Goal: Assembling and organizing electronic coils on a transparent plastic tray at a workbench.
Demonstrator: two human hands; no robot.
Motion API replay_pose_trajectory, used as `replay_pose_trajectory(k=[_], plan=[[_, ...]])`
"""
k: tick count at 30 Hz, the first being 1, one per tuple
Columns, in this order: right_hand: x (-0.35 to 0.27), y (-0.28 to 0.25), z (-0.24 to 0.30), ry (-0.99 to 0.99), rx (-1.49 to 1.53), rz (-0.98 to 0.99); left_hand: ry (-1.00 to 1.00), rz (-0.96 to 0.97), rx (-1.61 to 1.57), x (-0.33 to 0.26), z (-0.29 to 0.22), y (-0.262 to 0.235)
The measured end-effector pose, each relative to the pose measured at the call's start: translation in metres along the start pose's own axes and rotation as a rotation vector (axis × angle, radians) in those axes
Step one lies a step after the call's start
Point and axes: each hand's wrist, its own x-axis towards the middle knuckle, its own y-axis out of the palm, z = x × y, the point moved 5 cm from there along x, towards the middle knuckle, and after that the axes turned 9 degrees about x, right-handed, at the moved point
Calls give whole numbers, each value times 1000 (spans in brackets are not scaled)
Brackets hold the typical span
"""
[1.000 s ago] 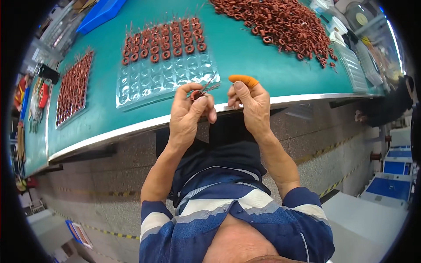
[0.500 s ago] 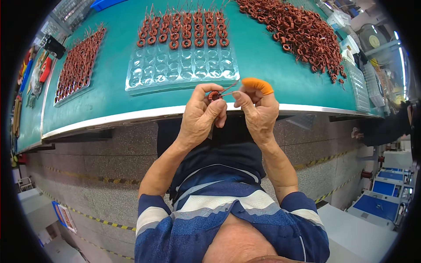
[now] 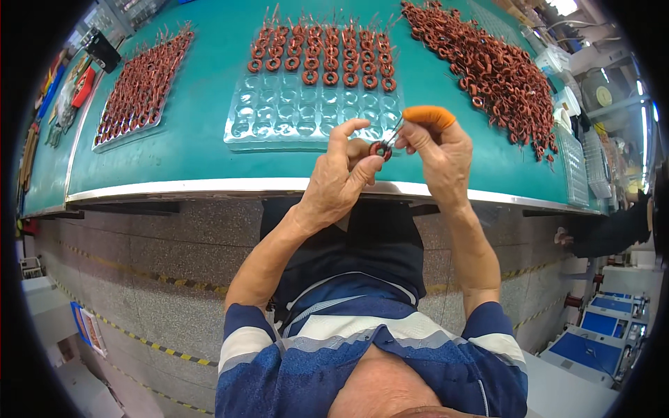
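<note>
Above the table's front edge, my left hand (image 3: 341,167) holds a small red-brown wire-wound ring coil (image 3: 378,150) between its thumb and bent fingers, its index finger stretched out above the coil. My right hand (image 3: 442,157) is closed on the coil's wire leads (image 3: 394,132), just to the right of the ring. An orange cover (image 3: 428,115) sheathes its index finger. Just beyond my hands lies a clear plastic tray (image 3: 244,145) with round pockets. Similar coils (image 3: 310,61) stand in its far rows with leads pointing up; the near rows hold none.
At the right, a large heap of loose coils (image 3: 491,76) covers the green table (image 3: 195,157). On the left stands a second tray filled with coils (image 3: 139,94), near a black cylindrical object (image 3: 102,49). Stacked clear trays (image 3: 592,164) sit at the right edge.
The view has shifted a little. My left index finger has lifted off the coil and straightened. The coil and both hands sit slightly farther right, with the coil closer to my right fingers.
</note>
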Motion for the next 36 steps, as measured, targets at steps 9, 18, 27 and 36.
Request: replay_pose_trajectory(k=[9,18,27,36], plan=[[111,86,-12,-194,-205,244,36,-347,364,3,3,-40],[158,127,-66,-383,-551,437,11,-346,239,7,5,-45],[172,47,-14,-545,-782,277,-3,-313,209,6,7,-45],[128,-173,-18,-362,-1827,243,-29,-281,176,9,12,-39]])
